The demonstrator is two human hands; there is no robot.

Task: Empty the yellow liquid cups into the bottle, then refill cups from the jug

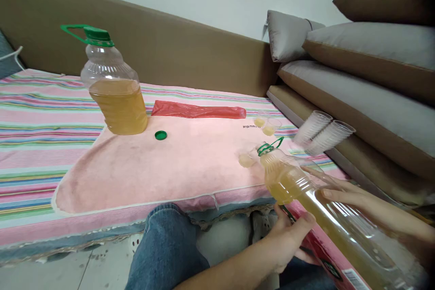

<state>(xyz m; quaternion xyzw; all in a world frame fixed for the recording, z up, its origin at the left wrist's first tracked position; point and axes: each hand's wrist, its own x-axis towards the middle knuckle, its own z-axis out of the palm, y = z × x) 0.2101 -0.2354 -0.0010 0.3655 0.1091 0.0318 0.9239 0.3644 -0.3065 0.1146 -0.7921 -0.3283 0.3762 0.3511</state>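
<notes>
A large clear plastic bottle (288, 183) of yellow liquid, with a red label and a green neck ring, is tilted low across the right side. Its uncapped mouth points left, towards a small clear cup (246, 159) holding some yellow liquid. My left hand (288, 235) grips the bottle from below near the label, thumb on its side. Along the bottle's upper far side lies my right hand (350, 195), fingers around it and partly hidden. Just behind the neck stand two more clear cups (269, 129) with yellow liquid. A green cap (161, 135) rests on the pink mat.
Upright at the left stands a second large bottle (118, 104) with a green cap and handle. A folded red plastic bag (199, 110) lies behind the pink mat (136, 172). Stacked clear cups (328, 138) stand at right, beside piled cushions (367, 86).
</notes>
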